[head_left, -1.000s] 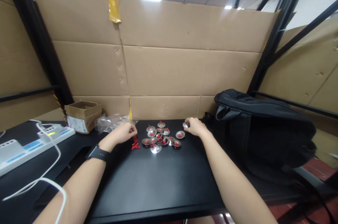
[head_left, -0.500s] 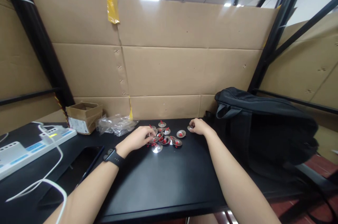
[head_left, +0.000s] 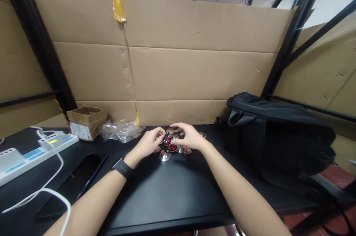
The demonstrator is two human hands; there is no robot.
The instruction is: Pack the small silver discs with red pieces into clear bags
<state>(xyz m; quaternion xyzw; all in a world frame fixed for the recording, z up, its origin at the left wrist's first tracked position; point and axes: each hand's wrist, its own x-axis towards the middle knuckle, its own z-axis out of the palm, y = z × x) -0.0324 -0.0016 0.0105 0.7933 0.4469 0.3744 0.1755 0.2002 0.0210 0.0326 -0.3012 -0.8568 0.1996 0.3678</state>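
Several small silver finger cymbals with red loops lie in a loose pile on the black table [head_left: 167, 191]. My left hand [head_left: 151, 140], with a dark watch [head_left: 122, 167] on its wrist, pinches one finger cymbal [head_left: 166, 137] by its edge at the left of the pile; the fingers partly hide it. Over the pile's right side is my right hand [head_left: 190, 136], its thumb and fingers spread, with cymbals below and between them. One shiny cymbal [head_left: 165, 155] lies at the pile's front. Another cymbal [head_left: 203, 135] rests apart, behind my right wrist.
A black bag [head_left: 278, 136] stands on the right. On the left are an open cardboard box [head_left: 87, 123], a crumpled clear plastic bag [head_left: 121, 131], a dark phone-like device [head_left: 75, 184] and a white power strip [head_left: 33, 160] with cables. Cardboard [head_left: 172, 76] walls the back.
My right hand has let go of the cymbal at the right and moved left over the pile, its fingers spreading. My left hand has lifted slightly, pinching a cymbal.
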